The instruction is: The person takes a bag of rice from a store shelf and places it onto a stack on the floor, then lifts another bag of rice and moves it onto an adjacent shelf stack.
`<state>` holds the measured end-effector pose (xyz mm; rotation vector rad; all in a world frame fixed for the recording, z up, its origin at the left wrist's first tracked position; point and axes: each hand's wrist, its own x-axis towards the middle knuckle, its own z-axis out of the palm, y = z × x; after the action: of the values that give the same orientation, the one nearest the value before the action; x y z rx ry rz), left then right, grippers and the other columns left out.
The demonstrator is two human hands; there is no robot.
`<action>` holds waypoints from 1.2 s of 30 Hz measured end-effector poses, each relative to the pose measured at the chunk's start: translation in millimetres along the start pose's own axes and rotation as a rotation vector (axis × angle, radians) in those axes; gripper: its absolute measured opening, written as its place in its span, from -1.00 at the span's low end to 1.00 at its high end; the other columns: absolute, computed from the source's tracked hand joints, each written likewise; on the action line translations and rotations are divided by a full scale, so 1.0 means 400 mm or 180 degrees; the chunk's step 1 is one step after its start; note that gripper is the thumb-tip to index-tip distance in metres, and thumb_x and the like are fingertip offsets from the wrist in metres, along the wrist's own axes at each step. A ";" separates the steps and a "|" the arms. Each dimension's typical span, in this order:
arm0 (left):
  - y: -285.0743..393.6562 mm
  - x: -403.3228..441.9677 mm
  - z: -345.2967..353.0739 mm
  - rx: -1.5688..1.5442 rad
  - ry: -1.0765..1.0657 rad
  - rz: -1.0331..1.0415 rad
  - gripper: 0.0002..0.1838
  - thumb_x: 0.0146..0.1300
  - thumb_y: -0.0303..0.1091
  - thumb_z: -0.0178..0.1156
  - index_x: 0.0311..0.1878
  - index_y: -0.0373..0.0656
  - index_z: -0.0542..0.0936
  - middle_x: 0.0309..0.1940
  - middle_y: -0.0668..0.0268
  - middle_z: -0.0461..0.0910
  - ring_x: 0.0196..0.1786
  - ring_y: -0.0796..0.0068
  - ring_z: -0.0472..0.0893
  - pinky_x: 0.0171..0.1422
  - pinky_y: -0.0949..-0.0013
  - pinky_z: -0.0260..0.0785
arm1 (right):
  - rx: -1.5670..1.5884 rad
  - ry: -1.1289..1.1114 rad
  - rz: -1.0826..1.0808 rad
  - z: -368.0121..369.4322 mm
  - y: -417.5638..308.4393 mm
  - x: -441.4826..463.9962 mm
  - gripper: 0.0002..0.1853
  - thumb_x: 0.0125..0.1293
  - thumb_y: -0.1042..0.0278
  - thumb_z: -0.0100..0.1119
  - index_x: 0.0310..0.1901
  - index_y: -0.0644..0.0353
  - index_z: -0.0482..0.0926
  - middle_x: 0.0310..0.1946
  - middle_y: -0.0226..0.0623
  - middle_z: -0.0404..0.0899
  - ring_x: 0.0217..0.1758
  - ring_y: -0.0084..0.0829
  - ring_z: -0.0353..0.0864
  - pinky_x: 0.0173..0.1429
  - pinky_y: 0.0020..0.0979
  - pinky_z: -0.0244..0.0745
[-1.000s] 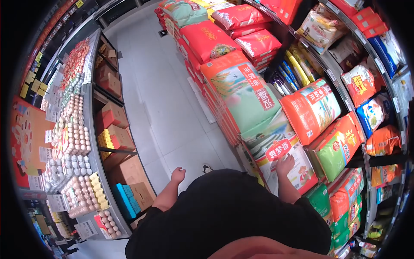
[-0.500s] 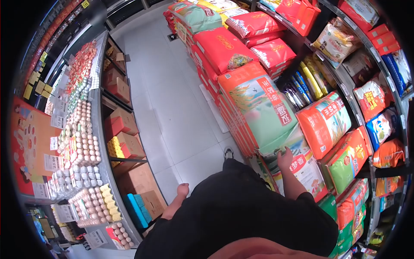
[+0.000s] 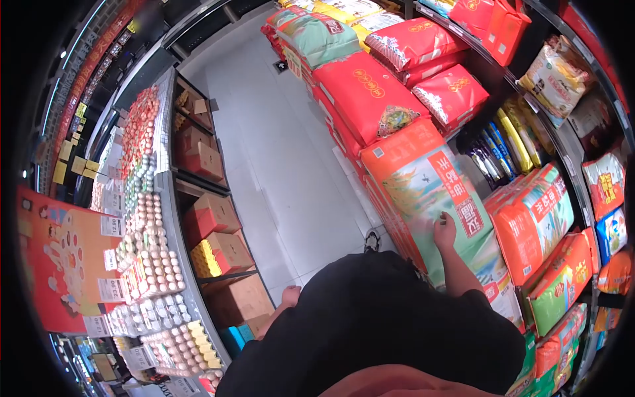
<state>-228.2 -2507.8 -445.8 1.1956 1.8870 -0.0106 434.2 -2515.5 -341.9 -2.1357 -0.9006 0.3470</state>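
My left hand (image 3: 291, 295) hangs low beside my dark clothing, over the grey floor and close to the boxes under the egg display. Its fingers look curled, with nothing seen in them. My right hand (image 3: 445, 231) is above a green and orange rice bag (image 3: 423, 198) on top of a stack. Its fingers are slightly bent and a little apart, with nothing in them. Whether it touches the bag I cannot tell. Behind that stack lies a red rice bag (image 3: 367, 96).
On the left, a counter holds egg trays (image 3: 155, 268) and price tags (image 3: 112, 289), with cardboard boxes (image 3: 215, 215) beneath. A tiled aisle (image 3: 271, 165) runs ahead. To the right, shelves carry more bags (image 3: 532, 215). My shoe (image 3: 372, 241) is on the floor.
The view has moved forward along the aisle. My right hand has gone from the stack's near end to over the middle of the green and orange bag. My left hand still hangs low.
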 end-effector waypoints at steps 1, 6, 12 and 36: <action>0.111 0.049 -0.046 -0.0021 0.0199 0.0058 -0.43 0.27 -0.05 0.26 0.18 -0.32 0.67 0.03 -0.11 0.73 0.16 -0.02 0.71 0.30 0.14 0.50 | 0.0140 -0.0029 -0.0042 0.048 -0.050 0.105 -0.59 0.34 0.37 0.24 0.21 0.28 0.60 -0.13 -0.14 0.70 -0.18 -0.30 0.70 0.00 -0.27 0.61; 0.410 0.138 -0.164 -0.0301 0.0868 0.0276 -0.47 0.31 -0.13 0.27 0.22 -0.32 0.65 -0.06 -0.06 0.75 0.05 0.10 0.74 0.21 0.21 0.53 | 0.0448 -0.0178 -0.0077 0.173 -0.212 0.335 -0.67 0.40 0.34 0.21 0.10 0.34 0.66 -0.31 -0.15 0.70 -0.32 -0.34 0.69 -0.12 -0.32 0.61; 0.541 0.247 -0.231 -0.0609 0.1006 0.0113 -0.50 0.29 -0.15 0.29 0.20 -0.29 0.66 -0.13 0.01 0.77 -0.03 0.17 0.76 0.13 0.23 0.54 | 0.0237 -0.0415 -0.0683 0.348 -0.347 0.521 -0.61 0.32 0.33 0.28 0.14 0.31 0.65 -0.04 0.00 0.71 0.03 -0.11 0.72 0.17 -0.20 0.60; 0.784 1.135 -0.838 -0.0444 0.0672 0.0142 -0.42 0.29 -0.01 0.22 0.22 -0.26 0.66 0.15 -0.08 0.69 0.24 -0.03 0.65 0.39 0.10 0.44 | -0.1598 -0.0473 -0.0144 0.869 -0.771 0.772 -0.29 0.20 0.08 0.31 0.35 0.26 0.47 0.31 0.18 0.47 0.34 0.16 0.49 0.44 0.04 0.40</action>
<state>-289.1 -1865.9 -413.6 1.1798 2.0058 0.2771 328.1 -1967.9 -326.3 -2.5638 -1.2196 0.2794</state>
